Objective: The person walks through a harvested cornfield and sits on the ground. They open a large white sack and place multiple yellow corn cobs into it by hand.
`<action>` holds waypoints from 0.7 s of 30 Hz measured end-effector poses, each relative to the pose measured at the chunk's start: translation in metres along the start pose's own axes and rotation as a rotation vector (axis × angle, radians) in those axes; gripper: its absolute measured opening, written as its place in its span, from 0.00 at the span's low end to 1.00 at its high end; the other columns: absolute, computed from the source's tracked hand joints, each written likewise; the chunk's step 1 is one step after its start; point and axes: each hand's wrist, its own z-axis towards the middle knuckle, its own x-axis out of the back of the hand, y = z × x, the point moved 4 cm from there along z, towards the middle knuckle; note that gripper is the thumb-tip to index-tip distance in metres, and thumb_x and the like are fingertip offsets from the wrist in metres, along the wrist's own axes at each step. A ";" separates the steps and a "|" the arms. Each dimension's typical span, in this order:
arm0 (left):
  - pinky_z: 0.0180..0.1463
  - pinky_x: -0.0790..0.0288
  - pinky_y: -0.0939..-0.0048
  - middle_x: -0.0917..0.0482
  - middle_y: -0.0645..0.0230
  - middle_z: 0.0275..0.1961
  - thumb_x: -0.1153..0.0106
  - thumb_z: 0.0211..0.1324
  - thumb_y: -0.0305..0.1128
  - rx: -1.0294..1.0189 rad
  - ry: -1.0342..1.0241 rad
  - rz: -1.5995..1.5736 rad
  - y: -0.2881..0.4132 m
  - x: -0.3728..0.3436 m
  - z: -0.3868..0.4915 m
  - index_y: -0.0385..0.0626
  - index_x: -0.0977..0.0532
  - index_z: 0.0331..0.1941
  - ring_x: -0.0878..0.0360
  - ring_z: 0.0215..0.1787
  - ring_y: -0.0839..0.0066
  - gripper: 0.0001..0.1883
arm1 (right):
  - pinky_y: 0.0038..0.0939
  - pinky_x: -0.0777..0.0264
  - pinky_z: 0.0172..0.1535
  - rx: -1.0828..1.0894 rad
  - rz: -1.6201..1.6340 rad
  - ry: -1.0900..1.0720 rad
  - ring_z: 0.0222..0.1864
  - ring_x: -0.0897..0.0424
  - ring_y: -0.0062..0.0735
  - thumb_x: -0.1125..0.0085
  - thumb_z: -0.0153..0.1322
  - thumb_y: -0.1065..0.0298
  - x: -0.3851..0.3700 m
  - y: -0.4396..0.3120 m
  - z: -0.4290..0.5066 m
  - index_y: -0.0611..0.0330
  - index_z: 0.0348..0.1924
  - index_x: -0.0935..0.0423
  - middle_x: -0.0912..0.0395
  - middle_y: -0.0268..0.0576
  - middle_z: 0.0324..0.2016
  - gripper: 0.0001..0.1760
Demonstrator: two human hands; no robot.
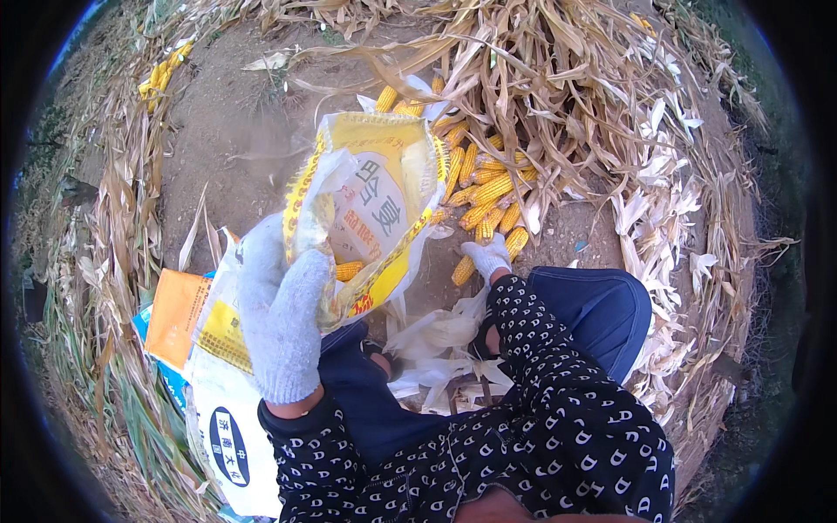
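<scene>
My left hand [281, 314], in a pale knitted glove, grips the rim of a yellow and white woven plastic sack [425, 225] and holds its mouth open. One corn cob [348, 270] shows inside the sack, near my fingers. My right hand [489, 256], gloved too, is down at the near edge of a pile of husked yellow corn cobs [494, 188]. Cobs lie on both sides of its fingers, one at the left [463, 270] and one at the right [516, 242]. Whether the fingers are closed on a cob cannot be told.
Dry corn stalks and leaves [543, 72] are heaped behind the cobs. Loose pale husks [435, 333] lie between my feet, more husks [654, 261] at the right. Printed sacks [229, 418] lie at my left. Further cobs [157, 78] lie at the far left on bare soil.
</scene>
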 end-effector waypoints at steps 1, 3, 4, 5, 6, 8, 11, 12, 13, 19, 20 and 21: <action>0.58 0.27 0.72 0.19 0.65 0.52 0.39 0.66 0.30 0.024 -0.013 -0.072 -0.003 0.000 -0.001 0.36 0.23 0.61 0.21 0.51 0.76 0.21 | 0.39 0.27 0.63 -0.048 0.222 0.047 0.61 0.20 0.53 0.21 0.59 0.50 0.007 -0.007 0.003 0.73 0.71 0.38 0.21 0.60 0.61 0.57; 0.59 0.27 0.72 0.18 0.64 0.54 0.40 0.66 0.31 0.030 -0.026 -0.027 -0.005 0.001 -0.002 0.36 0.23 0.63 0.21 0.54 0.76 0.22 | 0.38 0.26 0.60 0.018 0.744 0.122 0.56 0.19 0.42 0.21 0.65 0.56 0.025 -0.036 0.008 0.71 0.71 0.37 0.20 0.51 0.59 0.50; 0.60 0.27 0.73 0.18 0.64 0.55 0.41 0.67 0.32 0.046 -0.044 -0.037 -0.007 0.002 -0.003 0.36 0.24 0.63 0.21 0.55 0.76 0.23 | 0.38 0.24 0.56 0.136 0.922 0.051 0.52 0.18 0.38 0.24 0.67 0.57 0.036 -0.059 0.008 0.64 0.66 0.32 0.19 0.45 0.54 0.39; 0.59 0.26 0.73 0.17 0.64 0.55 0.41 0.67 0.32 0.024 -0.051 -0.008 -0.006 0.002 -0.004 0.36 0.24 0.63 0.21 0.54 0.76 0.23 | 0.38 0.23 0.53 0.170 1.109 0.001 0.48 0.17 0.33 0.27 0.70 0.59 0.050 -0.082 0.006 0.58 0.60 0.27 0.19 0.39 0.50 0.29; 0.59 0.26 0.73 0.17 0.64 0.54 0.41 0.67 0.32 0.003 -0.064 -0.004 -0.005 0.002 -0.004 0.36 0.23 0.63 0.20 0.54 0.76 0.23 | 0.37 0.22 0.50 0.329 1.172 -0.031 0.45 0.17 0.30 0.28 0.71 0.62 0.064 -0.111 -0.001 0.56 0.59 0.27 0.19 0.38 0.48 0.26; 0.57 0.25 0.72 0.16 0.65 0.51 0.40 0.66 0.32 -0.012 -0.082 -0.060 -0.003 0.001 -0.005 0.36 0.23 0.62 0.19 0.51 0.76 0.22 | 0.35 0.20 0.49 0.560 1.289 -0.043 0.44 0.17 0.28 0.30 0.73 0.69 0.090 -0.162 -0.029 0.56 0.59 0.28 0.19 0.36 0.47 0.23; 0.55 0.24 0.71 0.16 0.66 0.50 0.40 0.66 0.31 -0.081 -0.110 0.101 0.000 0.001 -0.004 0.35 0.22 0.61 0.19 0.49 0.77 0.21 | 0.33 0.20 0.53 0.837 0.986 -0.001 0.49 0.16 0.28 0.28 0.72 0.70 0.097 -0.222 -0.090 0.60 0.64 0.31 0.19 0.39 0.50 0.30; 0.54 0.24 0.71 0.16 0.65 0.50 0.40 0.66 0.31 -0.076 -0.146 -0.008 0.000 -0.001 -0.003 0.36 0.22 0.61 0.19 0.49 0.77 0.21 | 0.33 0.20 0.54 0.870 0.803 -0.004 0.50 0.17 0.29 0.27 0.71 0.69 0.092 -0.233 -0.111 0.61 0.65 0.32 0.19 0.40 0.52 0.32; 0.54 0.24 0.71 0.16 0.65 0.50 0.40 0.66 0.30 -0.066 -0.133 -0.028 -0.001 0.000 -0.002 0.36 0.22 0.60 0.19 0.49 0.77 0.21 | 0.33 0.20 0.55 0.917 0.585 0.014 0.52 0.17 0.30 0.25 0.70 0.67 0.084 -0.239 -0.132 0.63 0.66 0.33 0.19 0.41 0.53 0.35; 0.53 0.24 0.72 0.15 0.65 0.50 0.41 0.66 0.29 -0.059 -0.124 -0.055 -0.006 0.002 -0.004 0.36 0.23 0.60 0.20 0.49 0.78 0.20 | 0.41 0.28 0.65 0.969 -0.181 -0.470 0.62 0.19 0.52 0.31 0.71 0.55 -0.006 -0.210 -0.188 0.63 0.68 0.32 0.20 0.62 0.58 0.37; 0.53 0.24 0.73 0.15 0.65 0.50 0.42 0.66 0.29 -0.080 -0.116 -0.061 -0.004 0.003 -0.004 0.36 0.23 0.60 0.20 0.49 0.79 0.20 | 0.41 0.28 0.65 0.895 -0.215 -0.514 0.62 0.19 0.52 0.32 0.71 0.55 -0.026 -0.197 -0.189 0.63 0.68 0.31 0.19 0.61 0.58 0.37; 0.52 0.24 0.73 0.15 0.66 0.49 0.42 0.66 0.29 -0.081 -0.123 -0.076 -0.003 0.003 -0.004 0.36 0.23 0.60 0.20 0.49 0.79 0.20 | 0.41 0.28 0.65 0.888 -0.188 -0.556 0.62 0.19 0.52 0.32 0.72 0.55 -0.045 -0.189 -0.189 0.63 0.68 0.31 0.19 0.61 0.58 0.37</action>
